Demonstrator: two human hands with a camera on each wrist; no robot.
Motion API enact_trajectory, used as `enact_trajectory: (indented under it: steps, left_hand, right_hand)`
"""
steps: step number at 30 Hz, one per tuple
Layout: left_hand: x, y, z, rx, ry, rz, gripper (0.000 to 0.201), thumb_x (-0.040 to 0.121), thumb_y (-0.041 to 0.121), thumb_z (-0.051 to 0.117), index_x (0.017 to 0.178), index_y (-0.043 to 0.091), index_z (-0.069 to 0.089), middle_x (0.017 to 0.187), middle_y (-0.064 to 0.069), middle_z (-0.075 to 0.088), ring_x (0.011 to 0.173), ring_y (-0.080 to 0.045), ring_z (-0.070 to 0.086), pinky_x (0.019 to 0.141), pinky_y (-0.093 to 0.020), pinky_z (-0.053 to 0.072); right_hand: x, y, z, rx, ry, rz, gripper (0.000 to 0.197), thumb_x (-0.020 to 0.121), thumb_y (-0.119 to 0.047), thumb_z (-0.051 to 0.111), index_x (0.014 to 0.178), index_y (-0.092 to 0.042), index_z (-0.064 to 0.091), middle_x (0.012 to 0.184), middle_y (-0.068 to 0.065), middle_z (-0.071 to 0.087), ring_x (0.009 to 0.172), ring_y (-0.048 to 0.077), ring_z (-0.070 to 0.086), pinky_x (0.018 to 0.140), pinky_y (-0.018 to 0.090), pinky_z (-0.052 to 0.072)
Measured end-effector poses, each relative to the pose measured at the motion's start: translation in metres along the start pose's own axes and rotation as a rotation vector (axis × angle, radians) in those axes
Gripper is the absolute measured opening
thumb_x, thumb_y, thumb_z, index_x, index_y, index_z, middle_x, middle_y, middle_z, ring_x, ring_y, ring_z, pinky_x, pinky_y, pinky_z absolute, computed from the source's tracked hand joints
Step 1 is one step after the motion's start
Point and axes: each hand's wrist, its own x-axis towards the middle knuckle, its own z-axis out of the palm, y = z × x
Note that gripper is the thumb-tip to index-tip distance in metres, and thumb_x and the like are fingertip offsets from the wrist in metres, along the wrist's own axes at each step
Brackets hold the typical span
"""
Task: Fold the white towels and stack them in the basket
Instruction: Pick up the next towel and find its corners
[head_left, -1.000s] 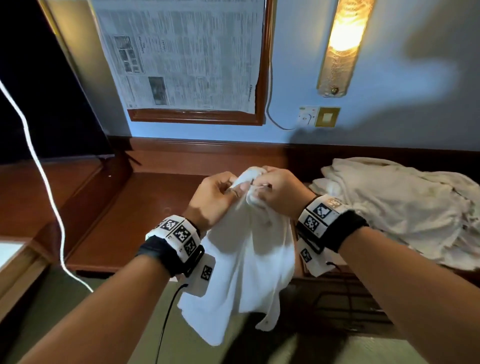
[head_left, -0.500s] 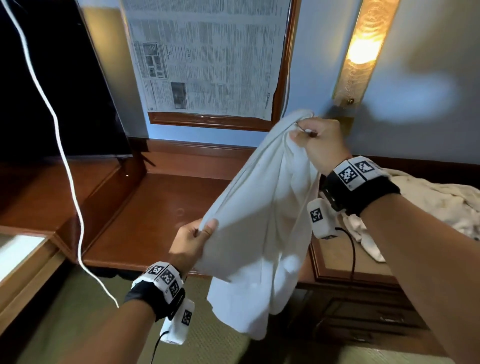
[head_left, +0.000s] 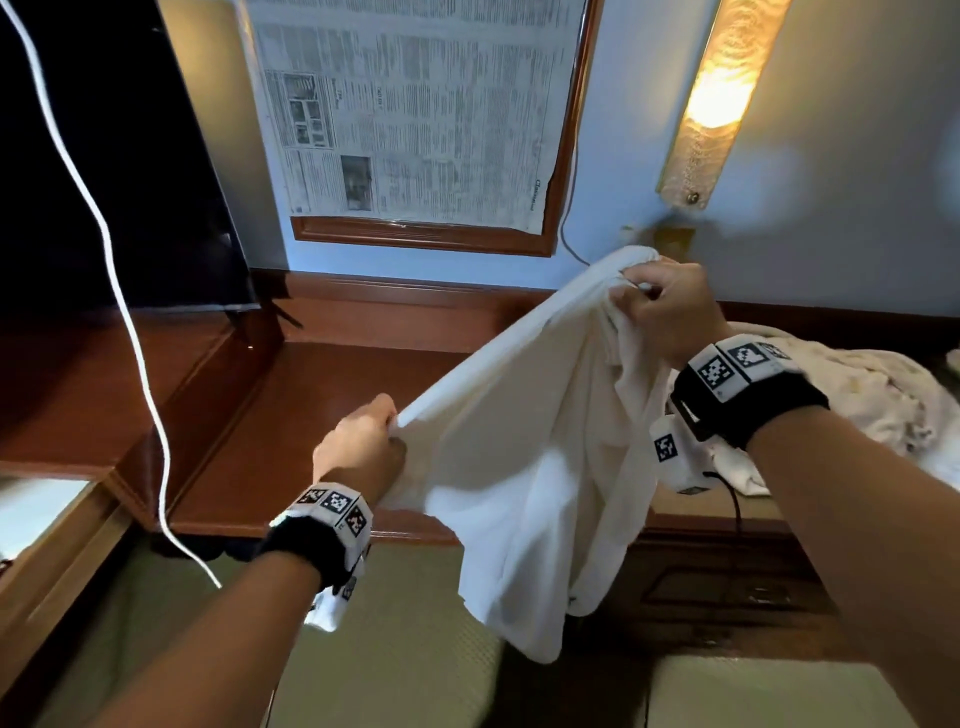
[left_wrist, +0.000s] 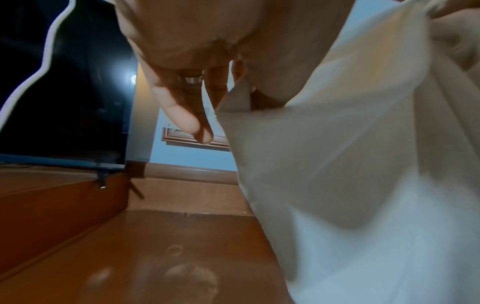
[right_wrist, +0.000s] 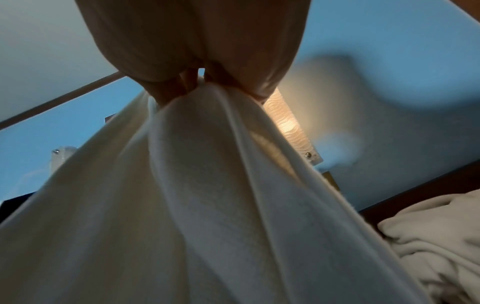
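White towel (head_left: 524, 467) held in air above desk (head_left: 311, 415) edge, top edge slanting up from left hand (head_left: 358, 447) to higher right hand (head_left: 665, 306); both hands clamped on corners, rest hanging down. Towel pile (head_left: 857, 400) at right.

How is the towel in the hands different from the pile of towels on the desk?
The towel hangs in the air, gripped by the left hand and the right hand; the pile lies on the desk, untouched. The towel is stretched out between the hands, while the pile is crumpled. The towel looks whiter; the pile looks creamier and duller. Both are pale, soft cloth, not yet folded.
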Motion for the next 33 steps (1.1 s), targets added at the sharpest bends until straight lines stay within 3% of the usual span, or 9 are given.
enact_trajectory:
  steps: [5, 9, 13, 16, 22, 25, 28, 31, 33]
  left_hand:
    - [0.000, -0.030, -0.005, 0.045, -0.015, -0.122, 0.009, 0.081, 0.016, 0.054, 0.083, 0.020, 0.045, 0.081, 0.001, 0.054, 0.071, -0.025, 0.052, 0.068, -0.034, 0.041]
    - [0.001, -0.041, -0.006, -0.283, 0.034, -0.152, 0.010, 0.084, 0.018, 0.062, 0.077, 0.019, 0.054, 0.072, 0.002, 0.058, 0.063, -0.014, 0.053, 0.053, -0.025, 0.035]
    - [-0.006, -0.050, -0.010, -0.492, 0.035, 0.084, 0.012, 0.084, 0.011, 0.072, 0.078, 0.020, 0.066, 0.072, 0.003, 0.065, 0.065, -0.011, 0.057, 0.059, -0.024, 0.042]
    - [-0.010, -0.058, -0.011, -0.322, 0.093, 0.294, 0.025, 0.077, 0.000, 0.066, 0.084, 0.024, 0.061, 0.086, 0.005, 0.056, 0.073, -0.018, 0.054, 0.066, -0.031, 0.044]
    - [-0.017, -0.073, -0.003, 0.097, -0.050, 0.832, 0.034, 0.077, -0.004, 0.073, 0.095, 0.021, 0.058, 0.088, -0.001, 0.052, 0.054, -0.016, 0.042, 0.044, -0.027, 0.042]
    - [-0.017, -0.082, -0.007, 0.289, -0.208, 0.730, 0.028, 0.096, 0.022, 0.051, 0.121, 0.028, 0.061, 0.103, 0.001, 0.055, 0.074, -0.018, 0.052, 0.060, -0.032, 0.050]
    - [-0.020, -0.083, -0.014, 0.455, -0.340, 0.642, 0.066, 0.082, 0.059, 0.013, 0.104, 0.024, 0.065, 0.099, 0.006, 0.057, 0.089, -0.018, 0.056, 0.074, -0.033, 0.051]
    - [-0.019, -0.094, -0.010, 0.289, -0.309, 0.531, 0.042, 0.087, 0.067, 0.046, 0.089, 0.026, 0.055, 0.084, 0.012, 0.055, 0.076, -0.013, 0.055, 0.065, -0.030, 0.044]
    - [-0.019, -0.100, -0.003, 0.008, -0.250, 0.443, 0.026, 0.088, 0.041, 0.071, 0.079, 0.028, 0.051, 0.075, 0.010, 0.059, 0.067, -0.016, 0.057, 0.058, -0.029, 0.042]
  right_hand:
    - [-0.018, -0.003, -0.003, -0.112, 0.006, 0.022, 0.020, 0.087, -0.021, 0.064, 0.091, -0.006, 0.076, 0.090, 0.012, 0.069, 0.087, 0.030, 0.062, 0.081, 0.038, 0.049]
    - [-0.033, 0.012, 0.001, -0.245, -0.007, 0.217, 0.022, 0.090, -0.023, 0.063, 0.097, -0.006, 0.075, 0.099, 0.020, 0.071, 0.096, 0.035, 0.065, 0.084, 0.038, 0.047]
    - [-0.045, 0.025, -0.003, -0.345, -0.050, 0.409, 0.023, 0.089, -0.018, 0.062, 0.105, -0.007, 0.074, 0.106, 0.024, 0.070, 0.103, 0.039, 0.063, 0.088, 0.040, 0.048]
    - [-0.049, 0.022, 0.000, -0.393, -0.076, 0.478, 0.029, 0.087, -0.010, 0.062, 0.115, -0.009, 0.072, 0.114, 0.024, 0.068, 0.109, 0.041, 0.060, 0.095, 0.040, 0.047]
    - [-0.045, 0.010, 0.006, -0.417, -0.109, 0.461, 0.029, 0.090, -0.018, 0.062, 0.116, -0.011, 0.072, 0.114, 0.021, 0.069, 0.108, 0.040, 0.060, 0.092, 0.038, 0.046]
    - [-0.046, 0.004, 0.007, -0.435, -0.152, 0.454, 0.033, 0.092, -0.017, 0.061, 0.123, -0.012, 0.069, 0.120, 0.020, 0.067, 0.113, 0.039, 0.059, 0.094, 0.036, 0.044]
    - [-0.050, 0.006, 0.006, -0.451, -0.174, 0.480, 0.032, 0.091, -0.015, 0.060, 0.122, -0.011, 0.069, 0.119, 0.020, 0.067, 0.113, 0.039, 0.058, 0.092, 0.034, 0.043]
    - [-0.059, 0.013, 0.004, -0.453, -0.195, 0.508, 0.029, 0.091, -0.016, 0.060, 0.117, -0.009, 0.070, 0.116, 0.020, 0.068, 0.108, 0.038, 0.059, 0.084, 0.030, 0.039]
    - [-0.067, 0.017, 0.003, -0.447, -0.201, 0.540, 0.027, 0.092, -0.019, 0.061, 0.116, -0.011, 0.071, 0.115, 0.020, 0.068, 0.106, 0.038, 0.059, 0.082, 0.029, 0.039]
